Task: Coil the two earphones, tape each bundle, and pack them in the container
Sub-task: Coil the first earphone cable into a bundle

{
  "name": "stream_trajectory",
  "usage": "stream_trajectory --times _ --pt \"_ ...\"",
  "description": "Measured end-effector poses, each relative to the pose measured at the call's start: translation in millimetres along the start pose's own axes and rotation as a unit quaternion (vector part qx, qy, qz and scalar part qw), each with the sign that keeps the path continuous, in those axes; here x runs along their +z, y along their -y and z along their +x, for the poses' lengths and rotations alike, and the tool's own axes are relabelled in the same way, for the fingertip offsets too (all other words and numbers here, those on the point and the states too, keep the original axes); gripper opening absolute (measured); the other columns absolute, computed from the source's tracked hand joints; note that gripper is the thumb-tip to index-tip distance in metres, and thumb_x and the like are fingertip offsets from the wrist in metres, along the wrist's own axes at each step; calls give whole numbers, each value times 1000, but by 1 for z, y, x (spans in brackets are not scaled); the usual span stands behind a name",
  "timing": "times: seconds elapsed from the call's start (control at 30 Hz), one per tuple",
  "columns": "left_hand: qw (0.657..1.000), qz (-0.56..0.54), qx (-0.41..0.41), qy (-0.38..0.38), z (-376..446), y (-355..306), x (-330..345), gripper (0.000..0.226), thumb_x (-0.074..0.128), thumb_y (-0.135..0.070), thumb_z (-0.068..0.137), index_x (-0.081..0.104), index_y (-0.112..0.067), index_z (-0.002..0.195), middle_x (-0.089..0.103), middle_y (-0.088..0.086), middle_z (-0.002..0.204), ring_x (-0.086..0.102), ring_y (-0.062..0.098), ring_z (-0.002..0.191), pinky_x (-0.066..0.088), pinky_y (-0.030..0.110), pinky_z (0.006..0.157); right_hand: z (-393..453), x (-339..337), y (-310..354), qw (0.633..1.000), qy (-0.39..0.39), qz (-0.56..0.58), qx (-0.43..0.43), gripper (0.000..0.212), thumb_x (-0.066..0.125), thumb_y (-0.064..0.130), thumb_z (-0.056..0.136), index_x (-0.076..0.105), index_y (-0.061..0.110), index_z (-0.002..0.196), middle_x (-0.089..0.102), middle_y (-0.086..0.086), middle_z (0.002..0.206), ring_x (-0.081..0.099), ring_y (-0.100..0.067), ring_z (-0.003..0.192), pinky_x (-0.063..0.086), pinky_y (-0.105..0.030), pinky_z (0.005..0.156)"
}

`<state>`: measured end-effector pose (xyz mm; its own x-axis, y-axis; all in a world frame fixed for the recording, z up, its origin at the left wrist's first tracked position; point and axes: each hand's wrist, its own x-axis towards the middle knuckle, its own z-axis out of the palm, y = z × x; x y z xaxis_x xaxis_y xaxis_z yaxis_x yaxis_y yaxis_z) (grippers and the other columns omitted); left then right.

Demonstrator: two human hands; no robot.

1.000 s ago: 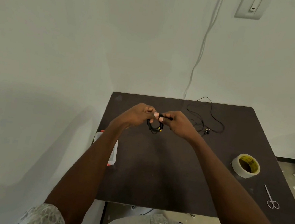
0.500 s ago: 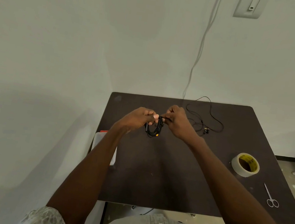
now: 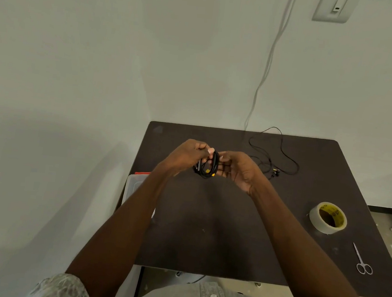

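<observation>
A black earphone coil (image 3: 208,168) with small yellow parts hangs between my two hands above the dark table (image 3: 216,237). My left hand (image 3: 186,156) pinches the coil's top from the left. My right hand (image 3: 236,169) holds the coil from the right with curled fingers, palm turned partly up. A second black earphone (image 3: 273,155) lies uncoiled on the far part of the table. The tape roll (image 3: 328,217) sits at the right, with the small scissors (image 3: 362,261) nearer the front. The clear container (image 3: 133,187) with a red edge stands at the table's left side, mostly hidden by my left forearm.
The table stands in a room corner, with walls behind it and to the left. A pale cable (image 3: 267,65) runs down the back wall beside a wall switch plate (image 3: 334,7). Floor shows past the table's right and front edges.
My right hand has turned palm-up and shifted under the coil's right side. The coil has grown thicker and hangs lower between the hands. Both hands stay over the table's middle.
</observation>
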<state>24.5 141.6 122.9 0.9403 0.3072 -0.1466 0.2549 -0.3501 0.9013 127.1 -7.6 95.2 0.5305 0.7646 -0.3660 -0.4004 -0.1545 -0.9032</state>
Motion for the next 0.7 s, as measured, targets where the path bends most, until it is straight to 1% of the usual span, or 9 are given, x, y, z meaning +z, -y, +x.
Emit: stream_trajectory --times 0.07,0.1,0.17,0.23,0.33,0.47,0.6,0.67,0.7 --pt "1000 0 0 -6 1 0 1 31 53 -27 97 66 -7 77 60 -6 62 50 0 54 39 19 59 -1 0 1 1000 1 -24 0 28 61 18 84 70 4 106 71 -13 101 63 -20 87 46 -32 80" --pt "1000 1 -2 -10 2 0 2 30 54 -28 97 66 -11 75 60 -5 64 49 0 55 38 19 60 -2 1 2 999 -13 -47 -12 21 64 16 84 72 6 100 71 -12 97 62 -20 84 45 -31 77" --pt "1000 5 -4 -19 3 1 3 29 55 -27 97 68 -10 78 62 -3 68 49 -2 56 38 17 60 -3 4 2 995 -46 -77 -38 10 67 8 82 74 8 89 71 -12 89 58 -23 82 43 -31 74" --pt "999 20 -10 -27 4 3 3 30 55 -28 96 71 -5 86 67 1 75 52 0 64 39 19 66 -2 6 2 992 -59 -101 -54 10 66 6 81 75 10 85 72 -12 86 56 -23 82 41 -31 73" --pt "999 24 -21 -27 5 5 3 33 55 -31 95 71 -4 86 72 12 87 57 9 75 42 27 75 -2 7 4 987 -66 -130 -67 13 64 5 81 75 10 81 73 -9 81 60 -20 81 44 -33 78" --pt "999 -13 -26 -30 2 2 3 30 57 -26 95 71 0 88 73 13 89 62 11 80 46 25 80 -1 9 4 980 -70 -160 -90 11 63 4 81 73 6 79 73 -8 80 63 -16 80 49 -34 82" --pt "998 -32 -36 -31 1 2 2 27 57 -25 95 70 -4 84 71 6 82 61 7 76 44 22 77 -2 13 1 966 -91 -201 -131 17 63 -5 79 66 0 96 71 -20 85 61 -19 75 49 -31 71" --pt "998 -45 -33 -33 0 3 2 27 55 -24 96 69 -7 81 71 3 78 61 7 75 43 23 80 -1 14 -3 958 -115 -215 -150 22 65 -3 79 60 4 99 66 -23 84 58 -20 73 47 -33 67" --pt "998 -49 -33 -33 -1 2 2 27 55 -24 96 69 -8 80 71 2 78 61 7 77 43 23 81 0 14 -5 953 -126 -223 -159 24 67 -1 79 56 9 98 63 -18 80 56 -19 71 46 -33 65"
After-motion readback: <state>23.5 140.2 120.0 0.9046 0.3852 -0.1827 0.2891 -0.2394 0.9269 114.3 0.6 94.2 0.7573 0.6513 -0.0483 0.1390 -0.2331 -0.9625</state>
